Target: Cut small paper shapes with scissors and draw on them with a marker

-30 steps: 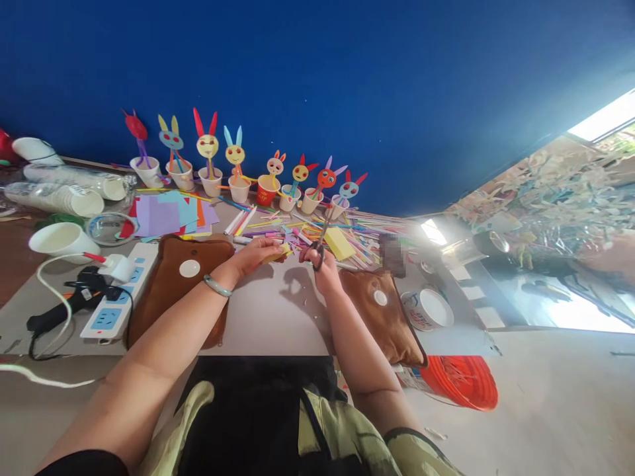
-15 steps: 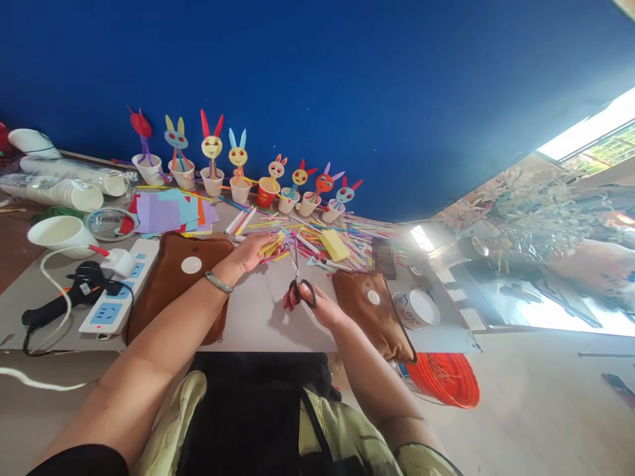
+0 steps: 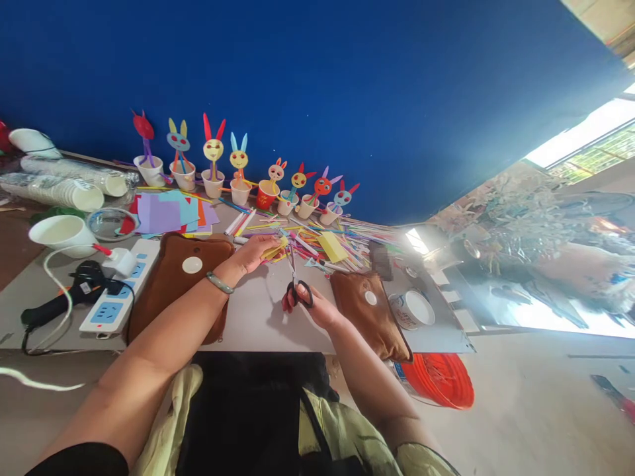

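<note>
Scissors (image 3: 294, 271) over the table (image 3: 272, 334), long axis running nearly 6 to 12 o'clock, tips away from the wearer and slightly toward 11. Right hand (image 3: 317, 309): fingers curled about the black handles, at the 6 o'clock end. Left hand (image 3: 255, 252): fingers closed narrowly on yellow paper (image 3: 275, 250), beside the tips at 9 o'clock; its long axis runs roughly 8 to 2. Red cup (image 3: 266, 198), 11 o'clock from the scissors, and white tub (image 3: 413, 309), between 3 and 4, bear printing too small to read.
</note>
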Demonstrator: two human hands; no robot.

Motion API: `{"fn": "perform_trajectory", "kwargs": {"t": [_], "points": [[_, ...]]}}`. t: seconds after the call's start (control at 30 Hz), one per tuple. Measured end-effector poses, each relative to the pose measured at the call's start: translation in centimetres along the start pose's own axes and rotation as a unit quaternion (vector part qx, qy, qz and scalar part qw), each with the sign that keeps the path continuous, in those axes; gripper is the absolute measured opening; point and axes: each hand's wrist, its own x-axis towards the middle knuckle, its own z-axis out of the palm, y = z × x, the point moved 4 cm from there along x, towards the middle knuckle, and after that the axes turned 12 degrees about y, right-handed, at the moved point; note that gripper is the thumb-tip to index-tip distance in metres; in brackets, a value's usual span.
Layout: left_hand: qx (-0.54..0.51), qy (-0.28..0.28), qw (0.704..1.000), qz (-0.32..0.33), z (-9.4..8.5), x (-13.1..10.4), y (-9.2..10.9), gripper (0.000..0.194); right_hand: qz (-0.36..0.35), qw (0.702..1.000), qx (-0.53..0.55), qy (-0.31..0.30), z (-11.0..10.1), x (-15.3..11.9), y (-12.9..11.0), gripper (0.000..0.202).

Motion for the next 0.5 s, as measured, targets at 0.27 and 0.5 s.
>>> {"fn": "perform_trajectory", "kwargs": {"t": [0.27,0.5], "points": [[0.026,-0.002,1.0,0.01,-0.16,0.11,-0.07,0.026,-0.004,1.0,0.003,-0.005,-0.05,-0.19,0.11,0.059],[0.005,0.025,1.0,0.016,-0.11,0.17,-0.05,0.024,-0.002,1.0,0.015,-0.016,-0.18,-0.58,0.31,0.056]]}}
